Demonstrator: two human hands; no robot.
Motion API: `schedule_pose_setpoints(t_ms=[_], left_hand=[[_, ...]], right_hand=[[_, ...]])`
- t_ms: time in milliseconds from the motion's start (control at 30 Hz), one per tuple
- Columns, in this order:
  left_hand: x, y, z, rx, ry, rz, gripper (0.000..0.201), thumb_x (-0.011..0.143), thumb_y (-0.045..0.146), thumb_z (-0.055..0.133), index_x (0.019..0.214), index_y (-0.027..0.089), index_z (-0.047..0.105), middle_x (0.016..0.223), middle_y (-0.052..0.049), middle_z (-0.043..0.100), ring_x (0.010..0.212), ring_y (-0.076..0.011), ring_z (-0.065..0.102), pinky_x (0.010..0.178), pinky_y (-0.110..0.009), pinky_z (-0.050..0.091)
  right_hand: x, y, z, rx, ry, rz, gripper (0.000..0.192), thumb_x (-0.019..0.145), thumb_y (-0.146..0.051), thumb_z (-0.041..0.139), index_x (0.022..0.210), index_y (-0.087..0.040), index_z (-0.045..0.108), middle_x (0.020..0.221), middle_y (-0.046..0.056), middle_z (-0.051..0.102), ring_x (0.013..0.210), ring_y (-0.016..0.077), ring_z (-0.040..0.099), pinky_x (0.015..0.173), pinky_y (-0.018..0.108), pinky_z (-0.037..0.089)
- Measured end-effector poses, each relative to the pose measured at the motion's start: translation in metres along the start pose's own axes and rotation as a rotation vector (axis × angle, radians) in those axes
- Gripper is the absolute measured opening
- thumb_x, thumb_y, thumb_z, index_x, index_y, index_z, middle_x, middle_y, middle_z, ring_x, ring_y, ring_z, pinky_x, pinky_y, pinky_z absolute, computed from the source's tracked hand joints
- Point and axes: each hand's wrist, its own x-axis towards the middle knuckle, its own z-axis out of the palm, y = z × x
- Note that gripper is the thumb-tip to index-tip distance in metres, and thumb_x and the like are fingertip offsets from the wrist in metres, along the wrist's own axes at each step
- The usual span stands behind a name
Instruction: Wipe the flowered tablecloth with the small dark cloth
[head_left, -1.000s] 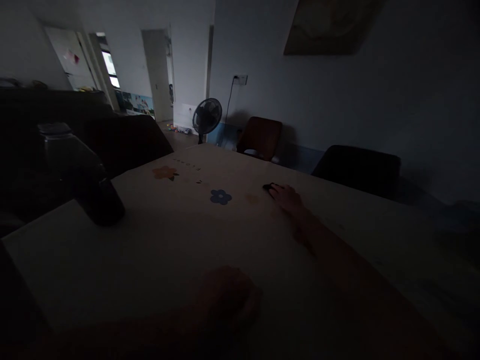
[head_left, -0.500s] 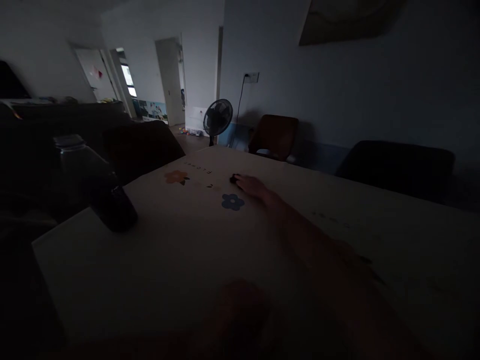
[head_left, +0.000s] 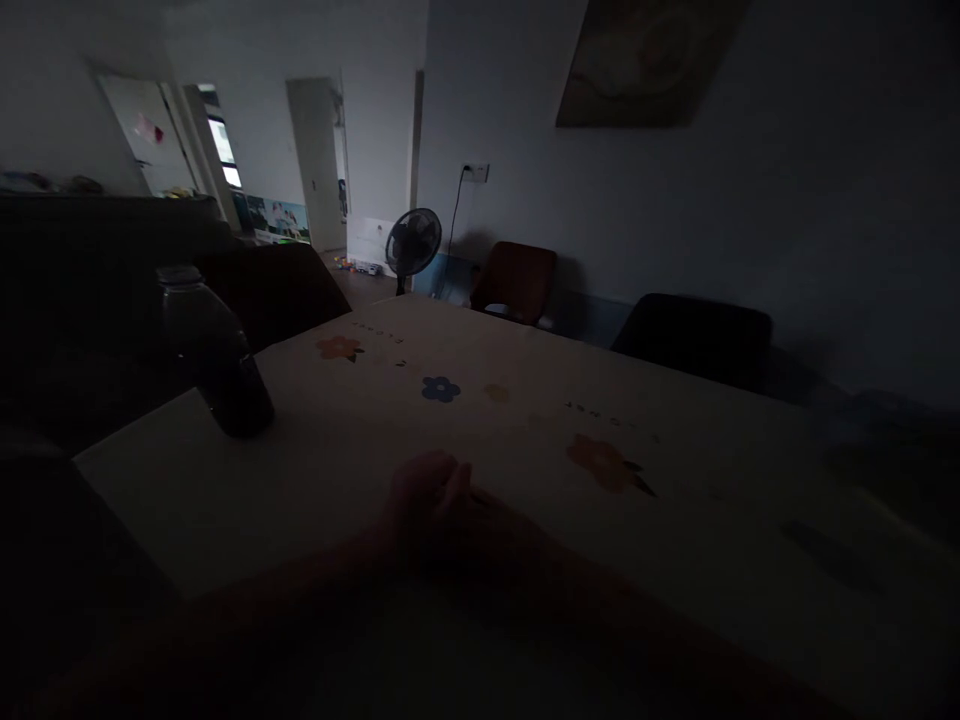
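Note:
The room is very dark. My left hand (head_left: 420, 495) and my right hand (head_left: 480, 525) lie together on the table (head_left: 315, 480), touching at the near middle. The left forearm comes in from the lower left, the right one from the lower right. The fingers look curled, but the dark hides whether either hand holds anything. The small dark thing seen earlier under my right fingers is not visible. A clear bottle (head_left: 214, 355) with a dark lower part stands upright at the table's left side, well apart from both hands.
The pale tablecloth has a blue flower (head_left: 440, 389) and orange flowers (head_left: 604, 462) printed on it. A brown chair (head_left: 517, 280) and a dark chair (head_left: 694, 335) stand beyond the far edge. A floor fan (head_left: 412, 242) stands by the wall, near an open doorway.
My right hand, stretched far out on a small dark thing, slid left and then drew back to meet my left hand. The view shifted slightly.

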Motion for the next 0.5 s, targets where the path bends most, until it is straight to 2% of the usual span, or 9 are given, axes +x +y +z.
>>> schedule_pose_setpoints(t_ms=[100, 200, 267, 333, 433, 500], left_hand=[[-0.001, 0.001, 0.005, 0.031, 0.019, 0.094, 0.044, 0.095, 0.030, 0.034, 0.053, 0.017, 0.040, 0.051, -0.001, 0.047, 0.050, -0.0090, 0.042, 0.052, -0.022, 0.032], [-0.004, 0.004, 0.009, 0.077, 0.012, 0.194, 0.041, 0.095, 0.024, 0.036, 0.054, 0.017, 0.040, 0.051, 0.000, 0.047, 0.049, -0.0083, 0.041, 0.051, -0.022, 0.030], [-0.006, 0.007, 0.011, 0.096, 0.003, 0.274, 0.038, 0.094, 0.020, 0.037, 0.055, 0.017, 0.037, 0.050, 0.001, 0.044, 0.048, -0.0081, 0.039, 0.050, -0.022, 0.027], [-0.007, 0.011, 0.013, 0.094, -0.008, 0.333, 0.037, 0.092, 0.017, 0.037, 0.056, 0.018, 0.033, 0.049, 0.002, 0.042, 0.047, -0.0080, 0.037, 0.050, -0.022, 0.026], [-0.009, 0.015, 0.016, 0.081, -0.013, 0.383, 0.037, 0.091, 0.016, 0.038, 0.056, 0.018, 0.029, 0.048, 0.002, 0.040, 0.047, -0.0083, 0.035, 0.050, -0.024, 0.023], [-0.010, 0.015, 0.018, 0.077, -0.007, 0.399, 0.038, 0.092, 0.016, 0.038, 0.055, 0.018, 0.029, 0.048, 0.002, 0.039, 0.046, -0.0084, 0.034, 0.049, -0.024, 0.023]], right_hand=[[-0.036, -0.025, -0.008, 0.009, -0.051, 0.061, 0.045, 0.105, -0.040, 0.043, 0.148, -0.031, 0.047, 0.152, 0.001, 0.047, 0.144, 0.0173, 0.035, 0.124, 0.038, 0.020], [-0.060, -0.013, 0.004, -0.054, -0.022, 0.186, 0.049, 0.104, -0.038, 0.044, 0.152, -0.029, 0.041, 0.153, 0.002, 0.046, 0.144, 0.0187, 0.036, 0.124, 0.040, 0.022], [-0.064, 0.016, 0.016, -0.082, -0.002, 0.257, 0.050, 0.102, -0.037, 0.045, 0.152, -0.030, 0.041, 0.152, 0.003, 0.047, 0.143, 0.0212, 0.038, 0.121, 0.044, 0.029], [-0.055, 0.053, 0.022, -0.104, 0.011, 0.330, 0.050, 0.101, -0.034, 0.045, 0.150, -0.030, 0.044, 0.151, 0.006, 0.048, 0.141, 0.0236, 0.042, 0.117, 0.047, 0.036], [-0.020, 0.111, 0.015, -0.145, 0.004, 0.504, 0.051, 0.101, -0.032, 0.039, 0.151, -0.025, 0.044, 0.153, 0.008, 0.044, 0.141, 0.0255, 0.041, 0.118, 0.049, 0.033], [0.008, 0.149, 0.003, -0.139, -0.041, 0.654, 0.051, 0.101, -0.031, 0.038, 0.151, -0.024, 0.043, 0.155, 0.007, 0.042, 0.142, 0.0238, 0.040, 0.119, 0.043, 0.032]])
